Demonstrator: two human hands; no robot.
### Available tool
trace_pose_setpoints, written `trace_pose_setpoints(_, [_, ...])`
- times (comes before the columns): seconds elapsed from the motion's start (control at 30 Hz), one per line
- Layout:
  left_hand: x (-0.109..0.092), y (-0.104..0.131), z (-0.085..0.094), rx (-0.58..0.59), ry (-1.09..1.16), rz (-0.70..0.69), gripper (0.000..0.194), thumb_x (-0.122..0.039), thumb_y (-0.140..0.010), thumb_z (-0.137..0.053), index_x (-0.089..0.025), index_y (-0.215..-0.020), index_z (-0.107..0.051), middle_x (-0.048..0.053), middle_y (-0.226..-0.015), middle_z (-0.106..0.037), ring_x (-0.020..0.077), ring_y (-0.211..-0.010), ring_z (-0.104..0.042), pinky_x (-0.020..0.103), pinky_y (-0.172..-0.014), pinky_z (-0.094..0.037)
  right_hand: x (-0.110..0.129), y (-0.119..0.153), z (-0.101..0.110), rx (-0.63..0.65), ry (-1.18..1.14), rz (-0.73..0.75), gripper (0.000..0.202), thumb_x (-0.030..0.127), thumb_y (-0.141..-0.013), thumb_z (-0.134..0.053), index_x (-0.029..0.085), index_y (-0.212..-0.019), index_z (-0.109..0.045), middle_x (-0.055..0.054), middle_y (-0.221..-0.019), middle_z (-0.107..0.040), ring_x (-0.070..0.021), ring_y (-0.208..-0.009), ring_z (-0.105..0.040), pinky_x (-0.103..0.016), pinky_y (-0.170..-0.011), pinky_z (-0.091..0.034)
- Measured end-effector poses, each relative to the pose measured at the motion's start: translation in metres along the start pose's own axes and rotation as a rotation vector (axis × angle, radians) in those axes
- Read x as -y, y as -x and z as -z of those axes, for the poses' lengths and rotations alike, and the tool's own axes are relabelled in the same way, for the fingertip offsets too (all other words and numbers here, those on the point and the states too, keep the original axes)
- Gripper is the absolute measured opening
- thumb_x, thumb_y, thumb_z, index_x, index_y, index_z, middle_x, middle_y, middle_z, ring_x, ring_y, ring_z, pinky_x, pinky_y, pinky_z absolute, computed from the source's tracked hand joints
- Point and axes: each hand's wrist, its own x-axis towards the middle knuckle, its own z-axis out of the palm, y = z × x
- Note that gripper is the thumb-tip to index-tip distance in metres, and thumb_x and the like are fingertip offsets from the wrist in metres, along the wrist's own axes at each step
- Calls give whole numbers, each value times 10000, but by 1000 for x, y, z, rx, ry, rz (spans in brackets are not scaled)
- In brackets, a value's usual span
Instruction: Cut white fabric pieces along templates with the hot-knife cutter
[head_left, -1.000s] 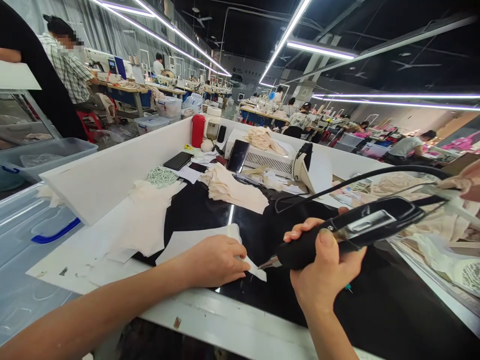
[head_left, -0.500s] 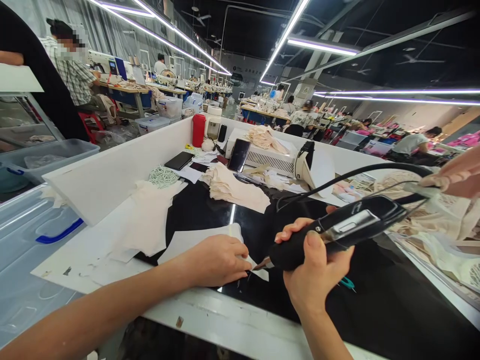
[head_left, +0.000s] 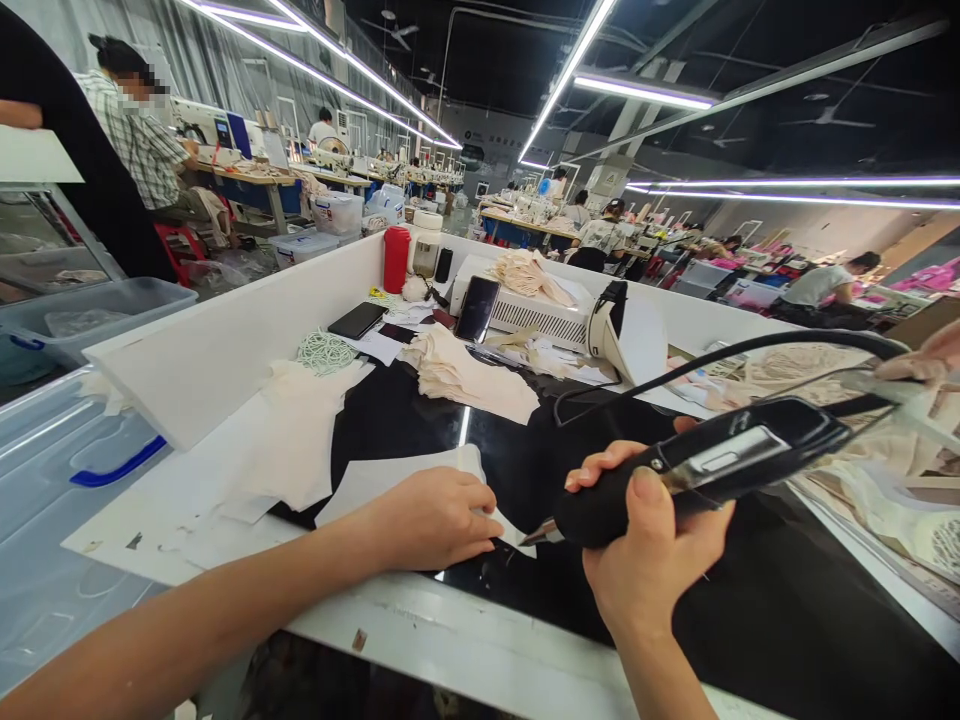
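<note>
My left hand (head_left: 442, 515) presses down on a white sheet (head_left: 375, 483) lying on the black work surface (head_left: 780, 590), its fingers bent and close together near the sheet's right edge. My right hand (head_left: 652, 540) is wrapped round a black handheld tool (head_left: 720, 465) with a pointed metal tip. That tip rests at or just over the sheet's right corner, a short way right of my left fingertips. A cable runs from the tool's rear. Cream fabric pieces (head_left: 472, 375) lie stacked beyond the sheet, and more cream fabric (head_left: 296, 435) lies to its left.
Phones (head_left: 357, 320), a red bottle (head_left: 397, 260) and a white vented box (head_left: 540, 318) stand or lie at the back. Another person's hand (head_left: 930, 355) is at the right edge by the cable. Fabric (head_left: 900, 420) is heaped on the right. Seated people work beyond.
My right hand and the tool have moved to the right, and the tip has shifted away from my left fingertips. The other person's hand has moved right. My left hand has stayed in place.
</note>
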Motion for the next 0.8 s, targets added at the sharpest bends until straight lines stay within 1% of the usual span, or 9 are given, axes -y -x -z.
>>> trace_pose_setpoints(0.1, [0,0,0,-1,-1,2,116,-261,-1005,-647,-203,-948,-729,46,-1026,-705,191,-900,-680,332,-832,-529,-1,2,0,9,14,0,552,286,-829,-789,301,-1322,-541,58,-800,-656,-136,-587,-612,-295,-536,-573])
trace_pose_setpoints(0.27, [0,0,2,17,10,0,102,-274,-1005,-655,-210,-995,-734,51,-1048,-714,199,-935,-686,322,-859,-531,-1,3,-2,29,31,4,530,305,-857,-782,303,-1324,-531,52,-808,-659,-134,-599,-618,-291,-548,-575])
trace_pose_setpoints(0.33, [2,0,4,14,35,-7,119,-282,-1017,-643,-208,-1040,-733,56,-1085,-723,203,-962,-692,317,-880,-532,-2,2,-1,29,35,6,509,314,-859,-785,299,-1303,-537,55,-808,-658,-132,-599,-620,-289,-545,-574])
trace_pose_setpoints(0.4, [7,1,6,-17,71,4,157,-277,-1037,-608,-197,-1104,-727,70,-1163,-726,211,-1025,-696,321,-922,-533,-3,-1,2,31,46,19,485,317,-856,-787,284,-1275,-544,57,-808,-658,-131,-598,-618,-289,-542,-573])
trace_pose_setpoints(0.5, [17,3,8,-65,101,81,222,-271,-1071,-539,-166,-1125,-727,86,-1227,-724,219,-1076,-696,335,-962,-534,-6,-8,8,43,69,48,444,309,-867,-779,262,-1236,-536,61,-799,-659,-130,-594,-610,-295,-545,-575])
trace_pose_setpoints(0.63, [28,5,8,-21,107,185,217,-246,-1062,-553,-166,-1046,-755,58,-1138,-747,204,-995,-703,317,-905,-542,-14,-22,16,24,84,74,324,306,-868,-781,253,-1052,-520,71,-792,-654,-127,-585,-613,-294,-548,-570])
trace_pose_setpoints(0.7, [28,6,8,-2,110,223,192,-216,-1046,-572,-177,-1043,-760,48,-1124,-742,196,-998,-689,301,-895,-534,-19,-29,17,0,104,83,313,322,-864,-784,252,-995,-509,72,-787,-655,-124,-573,-611,-298,-550,-564])
trace_pose_setpoints(0.8, [18,5,10,47,95,299,186,-196,-1034,-572,-184,-1041,-758,49,-1091,-719,195,-979,-662,294,-869,-519,-23,-35,17,-9,102,85,332,344,-848,-804,251,-988,-518,62,-779,-668,-138,-575,-618,-313,-557,-558])
